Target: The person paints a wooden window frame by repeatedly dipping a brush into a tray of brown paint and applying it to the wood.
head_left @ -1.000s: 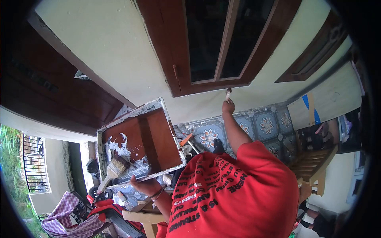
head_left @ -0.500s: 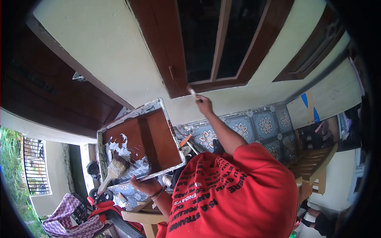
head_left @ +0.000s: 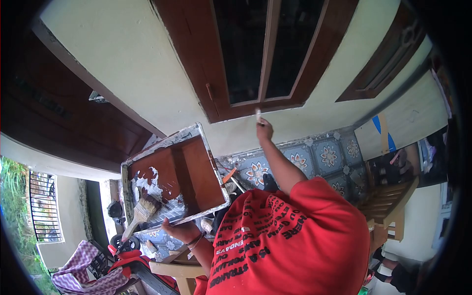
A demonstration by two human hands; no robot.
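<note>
My right hand [head_left: 264, 131] is raised to the wall and grips a small paintbrush [head_left: 257, 114]. Its tip touches the lower rail of the dark brown window frame [head_left: 231, 109]. My left hand [head_left: 178, 230] holds a metal paint tray [head_left: 167, 138] by its near edge, level at chest height. Brown paint covers most of the tray's inside. A wide flat brush [head_left: 142, 209] lies in the tray's lower left corner, handle pointing out over the rim. My red printed shirt fills the bottom middle of the view.
A cream wall [head_left: 132, 64] surrounds the window, with a dark wooden door [head_left: 59, 113] at left. Below lie patterned floor tiles [head_left: 314, 155], a wooden chair [head_left: 388, 206] at right, a beige chair [head_left: 177, 270] and a striped cloth [head_left: 83, 273] at bottom left.
My right hand swept the small brush left along the lower window rail, then came back toward the middle. The tray in my left hand stayed still.
</note>
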